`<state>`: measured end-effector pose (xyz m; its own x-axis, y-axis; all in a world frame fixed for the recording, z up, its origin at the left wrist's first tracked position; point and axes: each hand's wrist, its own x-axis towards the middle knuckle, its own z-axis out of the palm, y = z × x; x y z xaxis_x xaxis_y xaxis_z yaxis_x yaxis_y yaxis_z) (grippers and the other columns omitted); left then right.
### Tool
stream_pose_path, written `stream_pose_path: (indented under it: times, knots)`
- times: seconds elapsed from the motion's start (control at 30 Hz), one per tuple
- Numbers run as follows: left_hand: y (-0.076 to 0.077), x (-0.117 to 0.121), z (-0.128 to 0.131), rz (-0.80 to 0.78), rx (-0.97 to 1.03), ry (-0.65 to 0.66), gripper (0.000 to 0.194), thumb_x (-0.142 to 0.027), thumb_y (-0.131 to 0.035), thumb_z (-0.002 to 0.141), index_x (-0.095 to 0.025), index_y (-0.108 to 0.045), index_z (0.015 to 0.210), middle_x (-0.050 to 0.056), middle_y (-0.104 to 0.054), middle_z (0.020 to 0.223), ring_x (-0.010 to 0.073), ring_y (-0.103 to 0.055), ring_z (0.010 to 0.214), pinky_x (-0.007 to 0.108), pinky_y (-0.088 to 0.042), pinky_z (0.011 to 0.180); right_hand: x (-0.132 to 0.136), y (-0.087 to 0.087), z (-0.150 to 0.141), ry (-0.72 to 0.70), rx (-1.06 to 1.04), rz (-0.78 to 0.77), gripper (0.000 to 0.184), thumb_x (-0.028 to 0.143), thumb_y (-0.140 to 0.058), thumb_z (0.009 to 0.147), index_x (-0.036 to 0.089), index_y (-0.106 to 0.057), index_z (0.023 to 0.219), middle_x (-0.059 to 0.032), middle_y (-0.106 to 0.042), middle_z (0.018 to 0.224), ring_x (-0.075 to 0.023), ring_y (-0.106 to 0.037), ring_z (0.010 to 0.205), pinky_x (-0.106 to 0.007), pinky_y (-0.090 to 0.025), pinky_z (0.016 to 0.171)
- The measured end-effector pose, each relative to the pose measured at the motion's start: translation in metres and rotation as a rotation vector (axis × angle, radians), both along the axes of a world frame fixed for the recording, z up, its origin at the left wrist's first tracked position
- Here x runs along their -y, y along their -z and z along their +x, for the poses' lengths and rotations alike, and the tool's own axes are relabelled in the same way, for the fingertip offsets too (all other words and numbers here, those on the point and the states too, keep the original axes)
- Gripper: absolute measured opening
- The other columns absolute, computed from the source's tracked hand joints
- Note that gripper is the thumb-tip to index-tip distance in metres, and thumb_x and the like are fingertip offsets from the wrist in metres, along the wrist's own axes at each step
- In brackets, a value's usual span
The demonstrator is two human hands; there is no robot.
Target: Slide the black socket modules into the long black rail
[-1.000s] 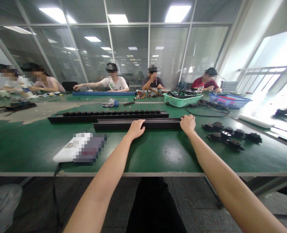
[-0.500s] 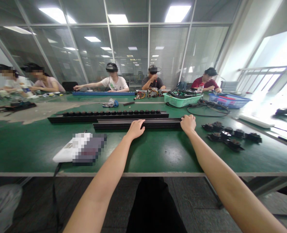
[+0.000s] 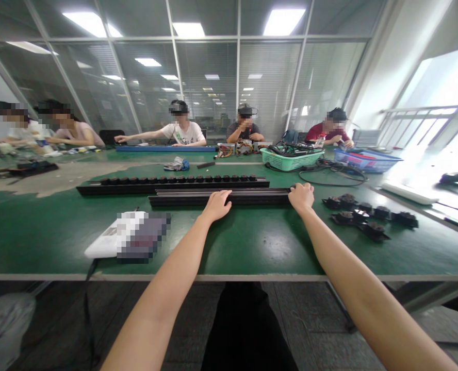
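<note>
Atop green workbench (image 3: 252,242), left hand (image 3: 215,205), right hand (image 3: 300,198) on black rail (image 3: 256,198)

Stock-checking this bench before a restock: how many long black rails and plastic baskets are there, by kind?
Black rail with a row of round knobs: 1
Black rail without knobs: 1
Green plastic basket: 1
Blue plastic basket: 1
Total: 4
</note>
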<state>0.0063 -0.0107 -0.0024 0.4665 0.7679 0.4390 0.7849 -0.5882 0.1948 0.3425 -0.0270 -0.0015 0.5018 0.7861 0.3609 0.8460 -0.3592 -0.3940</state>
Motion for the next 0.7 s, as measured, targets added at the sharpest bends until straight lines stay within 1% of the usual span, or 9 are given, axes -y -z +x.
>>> stream_pose_path:
  times: [0.17,0.33,0.43,0.6,0.7]
  knots:
    - [0.0006,-0.0011,-0.0002,0.007,-0.005,0.001,0.052,-0.023,-0.056,0.099,-0.017,-0.060,0.150,0.013,-0.063,0.157,0.0280,-0.057,0.148,0.047,-0.040,0.127,0.0013,-0.0004,-0.0014,0.027,-0.034,0.038,0.044,0.030,-0.045,0.104,0.009,-0.072,0.132,-0.0251,-0.059,0.135,-0.0370,-0.050,0.131,-0.042,-0.046,0.101]
    - [0.0002,-0.0007,0.0004,-0.007,-0.021,-0.013,0.053,-0.022,-0.055,0.100,-0.012,-0.058,0.151,0.016,-0.061,0.157,0.0275,-0.056,0.149,0.044,-0.038,0.129,0.0020,0.0020,0.0008,0.042,-0.075,0.083,0.043,0.036,-0.053,0.100,0.014,-0.074,0.130,-0.0224,-0.059,0.132,-0.0370,-0.051,0.128,-0.045,-0.048,0.101]
    - [0.0003,-0.0009,0.0005,-0.002,-0.024,-0.012,0.053,-0.022,-0.055,0.100,-0.012,-0.058,0.152,0.015,-0.061,0.158,0.0277,-0.055,0.149,0.045,-0.038,0.129,0.0013,0.0030,0.0027,0.045,-0.091,0.095,0.042,0.036,-0.057,0.099,0.016,-0.072,0.132,-0.0216,-0.058,0.133,-0.0366,-0.051,0.129,-0.045,-0.048,0.102]
    - [0.0015,-0.0020,0.0006,0.005,-0.021,-0.009,0.052,-0.022,-0.055,0.100,-0.012,-0.058,0.151,0.016,-0.062,0.157,0.0280,-0.056,0.149,0.046,-0.039,0.128,-0.0012,0.0031,0.0054,0.085,-0.143,0.089,0.051,0.039,-0.063,0.096,0.011,-0.065,0.139,-0.0250,-0.059,0.136,-0.0396,-0.050,0.132,-0.048,-0.048,0.105]
    - [0.0019,-0.0020,0.0005,0.010,-0.017,-0.009,0.052,-0.022,-0.055,0.100,-0.015,-0.059,0.151,0.014,-0.062,0.157,0.0275,-0.056,0.149,0.046,-0.039,0.128,-0.0024,0.0040,0.0075,0.092,-0.173,0.092,0.052,0.042,-0.065,0.095,0.009,-0.067,0.135,-0.0262,-0.060,0.136,-0.0409,-0.050,0.133,-0.050,-0.048,0.106]
